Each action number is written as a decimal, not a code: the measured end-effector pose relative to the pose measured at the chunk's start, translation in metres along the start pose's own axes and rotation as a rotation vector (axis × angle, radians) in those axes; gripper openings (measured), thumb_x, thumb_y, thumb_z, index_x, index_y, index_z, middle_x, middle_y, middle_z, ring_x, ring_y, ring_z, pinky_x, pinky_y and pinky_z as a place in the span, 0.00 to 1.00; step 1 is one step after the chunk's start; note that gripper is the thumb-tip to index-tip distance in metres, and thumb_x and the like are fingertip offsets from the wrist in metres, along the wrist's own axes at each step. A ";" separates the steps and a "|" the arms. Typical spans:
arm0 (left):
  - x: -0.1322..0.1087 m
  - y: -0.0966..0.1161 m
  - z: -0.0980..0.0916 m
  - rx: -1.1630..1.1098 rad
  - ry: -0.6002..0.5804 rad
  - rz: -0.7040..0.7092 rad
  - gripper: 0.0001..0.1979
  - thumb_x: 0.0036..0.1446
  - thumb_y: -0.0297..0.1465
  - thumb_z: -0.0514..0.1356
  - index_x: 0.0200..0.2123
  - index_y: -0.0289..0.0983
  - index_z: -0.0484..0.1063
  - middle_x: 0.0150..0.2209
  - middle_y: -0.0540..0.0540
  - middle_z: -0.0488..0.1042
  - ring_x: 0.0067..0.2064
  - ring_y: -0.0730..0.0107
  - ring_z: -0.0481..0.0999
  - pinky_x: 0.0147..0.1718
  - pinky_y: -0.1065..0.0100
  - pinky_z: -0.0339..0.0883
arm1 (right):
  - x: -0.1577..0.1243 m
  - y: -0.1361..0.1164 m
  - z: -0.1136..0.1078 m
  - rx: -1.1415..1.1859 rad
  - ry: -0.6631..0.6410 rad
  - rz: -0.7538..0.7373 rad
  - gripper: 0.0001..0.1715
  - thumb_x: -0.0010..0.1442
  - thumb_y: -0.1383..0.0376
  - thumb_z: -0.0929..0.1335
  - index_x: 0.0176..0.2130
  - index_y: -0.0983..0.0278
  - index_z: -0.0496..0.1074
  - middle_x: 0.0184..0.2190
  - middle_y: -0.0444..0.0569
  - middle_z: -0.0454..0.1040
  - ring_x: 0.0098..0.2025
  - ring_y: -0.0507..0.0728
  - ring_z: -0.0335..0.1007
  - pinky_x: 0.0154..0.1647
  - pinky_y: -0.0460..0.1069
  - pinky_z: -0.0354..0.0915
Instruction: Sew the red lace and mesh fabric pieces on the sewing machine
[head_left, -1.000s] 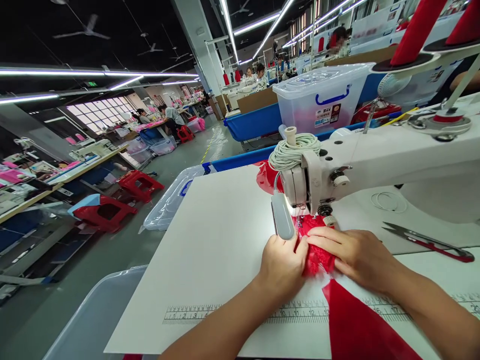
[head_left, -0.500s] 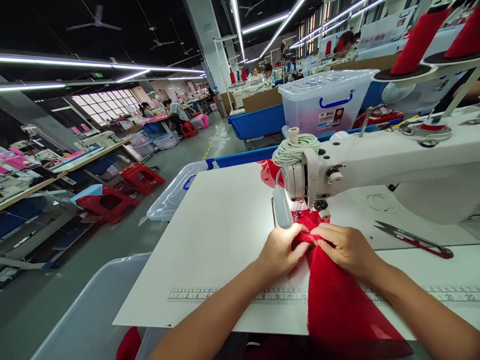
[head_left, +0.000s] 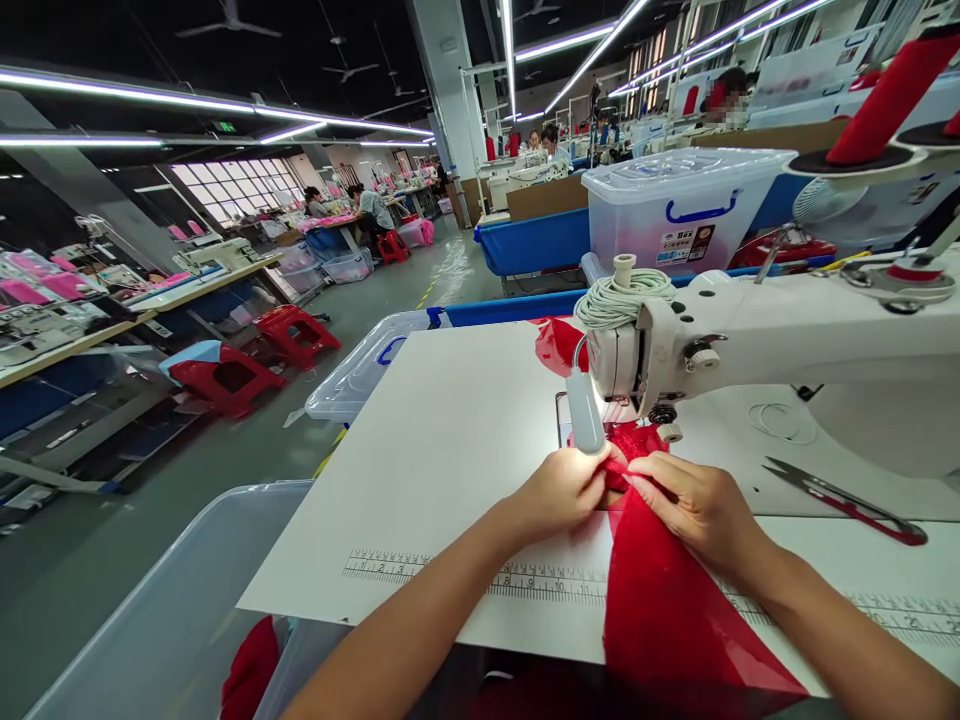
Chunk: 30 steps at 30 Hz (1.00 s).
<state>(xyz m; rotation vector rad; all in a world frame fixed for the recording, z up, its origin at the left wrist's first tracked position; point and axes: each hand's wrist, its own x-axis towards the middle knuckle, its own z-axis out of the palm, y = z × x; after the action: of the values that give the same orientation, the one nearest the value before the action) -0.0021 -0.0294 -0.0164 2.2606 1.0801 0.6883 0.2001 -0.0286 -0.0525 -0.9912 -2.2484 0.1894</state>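
Note:
Red fabric (head_left: 660, 590) runs from under the sewing machine's (head_left: 622, 360) needle area, across the table and over its front edge. My left hand (head_left: 566, 488) pinches the fabric just in front of the presser foot, left of the needle. Close beside it, my right hand (head_left: 694, 500) is closed on the same fabric, thumb and fingers pressed together. A small grey lamp (head_left: 585, 410) hangs by the machine head, above my left fingertips. The needle tip is hidden behind the lamp and the cloth.
Thread snips (head_left: 847, 500) lie on the table (head_left: 435, 440) to the right. A printed ruler (head_left: 390, 566) follows the front edge. A clear plastic bin (head_left: 187, 590) with red cloth stands at lower left. Behind are a lidded box (head_left: 682, 210) and red thread cones (head_left: 892, 100).
The view has swung slightly left, so the machine appears further right. My hands have drawn a little apart, both still gripping the red fabric near the needle.

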 end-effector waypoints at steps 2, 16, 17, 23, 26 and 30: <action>-0.001 -0.001 0.004 0.062 0.021 0.031 0.08 0.55 0.22 0.54 0.37 0.39 0.66 0.27 0.54 0.68 0.26 0.74 0.66 0.27 0.73 0.61 | 0.001 -0.001 0.000 0.009 -0.004 -0.014 0.13 0.68 0.65 0.60 0.36 0.60 0.71 0.26 0.44 0.72 0.25 0.51 0.67 0.27 0.45 0.60; -0.004 -0.008 0.015 0.231 0.133 0.122 0.16 0.64 0.29 0.50 0.22 0.38 0.58 0.22 0.53 0.59 0.24 0.74 0.56 0.24 0.70 0.51 | 0.000 0.004 -0.010 -0.037 0.035 0.000 0.17 0.61 0.73 0.59 0.46 0.60 0.68 0.40 0.48 0.78 0.28 0.51 0.74 0.27 0.45 0.66; -0.005 -0.008 0.014 0.226 0.129 0.127 0.16 0.66 0.30 0.49 0.23 0.37 0.60 0.22 0.53 0.60 0.24 0.74 0.57 0.24 0.70 0.51 | 0.000 0.003 -0.010 -0.007 -0.016 0.013 0.18 0.60 0.71 0.60 0.49 0.60 0.67 0.41 0.48 0.77 0.24 0.50 0.71 0.24 0.45 0.65; -0.006 -0.010 0.011 0.227 0.107 0.157 0.18 0.70 0.34 0.46 0.29 0.36 0.68 0.25 0.52 0.64 0.25 0.73 0.60 0.25 0.70 0.53 | 0.001 0.005 -0.009 0.003 -0.094 0.015 0.19 0.59 0.72 0.60 0.47 0.59 0.68 0.39 0.46 0.77 0.26 0.51 0.72 0.23 0.45 0.65; -0.006 -0.011 0.012 0.222 0.104 0.147 0.19 0.70 0.34 0.46 0.27 0.37 0.66 0.24 0.52 0.63 0.26 0.73 0.59 0.26 0.70 0.53 | 0.000 0.005 -0.010 0.105 -0.033 0.049 0.18 0.60 0.74 0.56 0.38 0.59 0.69 0.36 0.46 0.76 0.28 0.51 0.72 0.26 0.45 0.67; -0.006 -0.010 0.012 0.165 0.103 0.133 0.20 0.70 0.35 0.45 0.26 0.37 0.65 0.24 0.52 0.62 0.25 0.74 0.58 0.26 0.70 0.53 | 0.001 0.000 -0.012 0.193 -0.064 0.082 0.16 0.60 0.71 0.59 0.45 0.58 0.68 0.42 0.47 0.75 0.31 0.51 0.73 0.28 0.45 0.70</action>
<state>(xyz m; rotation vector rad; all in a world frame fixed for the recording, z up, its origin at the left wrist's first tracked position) -0.0034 -0.0318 -0.0332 2.4794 1.0774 0.8040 0.2071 -0.0293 -0.0428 -0.9858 -2.1993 0.4707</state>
